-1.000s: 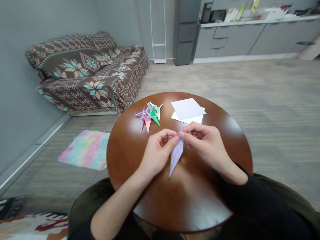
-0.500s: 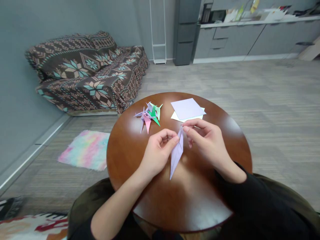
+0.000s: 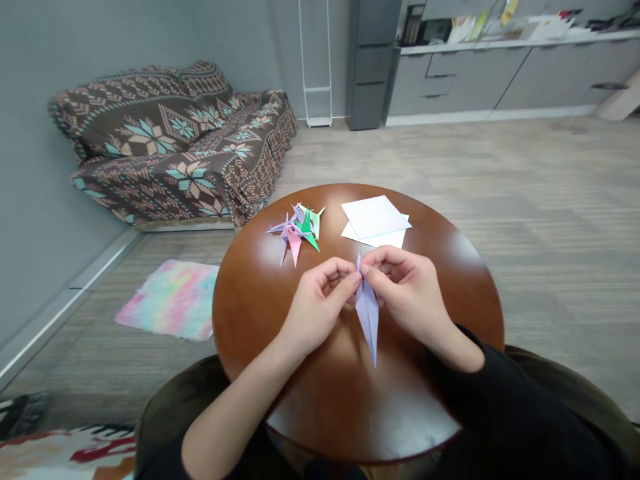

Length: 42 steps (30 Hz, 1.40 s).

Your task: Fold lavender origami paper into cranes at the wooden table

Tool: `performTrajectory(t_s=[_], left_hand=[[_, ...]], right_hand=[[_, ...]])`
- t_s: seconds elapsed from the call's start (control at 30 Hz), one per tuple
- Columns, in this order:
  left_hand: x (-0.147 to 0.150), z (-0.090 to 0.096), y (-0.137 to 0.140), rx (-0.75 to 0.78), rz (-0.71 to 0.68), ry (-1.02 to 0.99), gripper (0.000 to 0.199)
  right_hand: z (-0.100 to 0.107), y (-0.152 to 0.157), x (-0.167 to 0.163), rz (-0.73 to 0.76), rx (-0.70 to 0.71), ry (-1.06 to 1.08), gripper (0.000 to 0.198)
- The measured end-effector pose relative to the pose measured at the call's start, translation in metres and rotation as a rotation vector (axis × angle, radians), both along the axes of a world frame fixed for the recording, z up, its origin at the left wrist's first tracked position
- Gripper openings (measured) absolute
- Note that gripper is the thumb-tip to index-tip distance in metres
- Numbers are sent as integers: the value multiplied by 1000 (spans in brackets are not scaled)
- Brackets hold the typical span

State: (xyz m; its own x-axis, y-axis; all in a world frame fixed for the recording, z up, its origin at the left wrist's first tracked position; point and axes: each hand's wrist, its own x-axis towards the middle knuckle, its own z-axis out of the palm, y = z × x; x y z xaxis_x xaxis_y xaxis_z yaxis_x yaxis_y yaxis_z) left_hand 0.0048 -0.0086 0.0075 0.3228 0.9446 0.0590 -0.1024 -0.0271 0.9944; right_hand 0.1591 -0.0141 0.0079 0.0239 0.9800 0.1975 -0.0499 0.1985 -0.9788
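You pinch a lilac folded paper (image 3: pixel 368 315) between both hands over a round, dark wooden table (image 3: pixel 260 307), its polished top catching soft patches of light. Your left hand (image 3: pixel 321 300) grips the upper part between thumb and curled fingers; your right hand (image 3: pixel 411 293) pinches it from the other side, the two thumbs nearly meeting. The paper, thin and crisply creased, forms a long, narrow diamond: a short point shows above your fingers, and a longer one tapers toward you, a straight crease running down its middle. Beyond your left hand, a cluster of paper cranes (image 3: pixel 294 240) in lilac, pink and green lies on the wood, their sharp tips overlapping. Past your right hand rest flat, smooth paper sheets (image 3: pixel 376 216), a pale one set askew over another. On the floor to the left lies a fluffy pastel mat (image 3: pixel 170 299), and behind it stands a sofa (image 3: pixel 190 150) draped in patterned brown cloth.
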Motion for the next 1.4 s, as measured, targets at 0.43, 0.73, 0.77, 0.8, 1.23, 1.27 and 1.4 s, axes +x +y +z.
performTrajectory(t_s=[0.43, 0.73, 0.77, 0.8, 1.23, 1.27, 1.4], left_hand=[[-3, -4, 1, 18, 50, -28, 18], [1, -1, -5, 141, 118, 4, 11], [1, -1, -5, 148, 123, 12, 10], [1, -2, -5, 153, 125, 18, 9], [1, -1, -4, 171, 112, 44, 7], [1, 0, -4, 172, 113, 45, 7], [-1, 0, -3, 132, 99, 45, 9]], right_hand=[[3, -1, 2, 82, -92, 61, 12], [6, -3, 5, 140, -91, 98, 21], [7, -3, 6, 140, -94, 99, 21], [7, -3, 6, 142, -95, 100, 22], [2, -4, 5, 121, -112, 163, 16], [0, -4, 4, 121, -116, 184, 15], [1, 0, 7, 46, -118, 276, 14]])
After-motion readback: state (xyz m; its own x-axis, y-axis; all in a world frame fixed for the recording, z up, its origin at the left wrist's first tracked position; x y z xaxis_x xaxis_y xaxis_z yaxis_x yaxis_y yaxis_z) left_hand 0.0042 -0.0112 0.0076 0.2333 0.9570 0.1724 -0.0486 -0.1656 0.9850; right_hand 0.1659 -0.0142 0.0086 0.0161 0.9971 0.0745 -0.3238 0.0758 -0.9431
